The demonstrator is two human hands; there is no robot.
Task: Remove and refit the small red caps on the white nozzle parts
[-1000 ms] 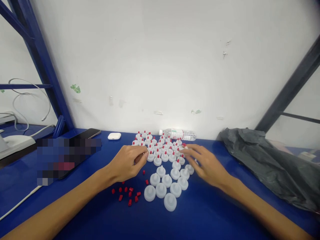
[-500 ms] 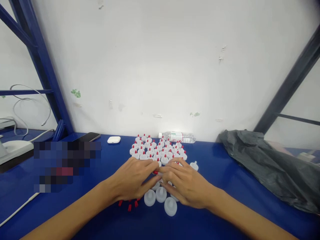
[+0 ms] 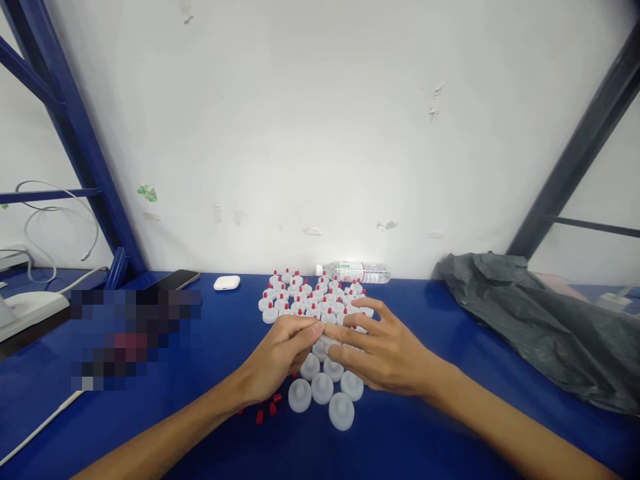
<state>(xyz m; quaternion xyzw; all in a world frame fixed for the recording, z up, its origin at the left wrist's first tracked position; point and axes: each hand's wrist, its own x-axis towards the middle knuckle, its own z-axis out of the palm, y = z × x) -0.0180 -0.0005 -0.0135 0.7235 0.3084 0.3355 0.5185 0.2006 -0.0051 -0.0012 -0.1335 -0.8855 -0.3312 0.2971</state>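
Observation:
My left hand point(image 3: 286, 348) is closed in a pinch above the middle of the table, and what its fingers hold is hidden. My right hand point(image 3: 383, 343) has its fingers stretched and apart, its index fingertip meeting the left thumb. Beneath the right fingers a white nozzle lid point(image 3: 323, 348) is partly covered. Closer to me lie several bare white nozzle lids, one at the front point(image 3: 341, 411). Small red tips point(image 3: 259, 417) lie loose beside my left wrist. Beyond my hands stand many white lids with red tips point(image 3: 270, 313), grouped closely.
A clear bottle point(image 3: 353, 271) lies on its side by the wall. A white earbud case point(image 3: 227, 283) and a phone point(image 3: 181, 279) are at the back left. Dark plastic sheeting point(image 3: 530, 327) covers the right side. Blue frame posts point(image 3: 90, 140) rise at the left.
My right hand has opened its fingers and shifted slightly right. My left fingers have drawn into a tighter pinch, and the red tip seen between the hands is now hidden. The view tilted slightly.

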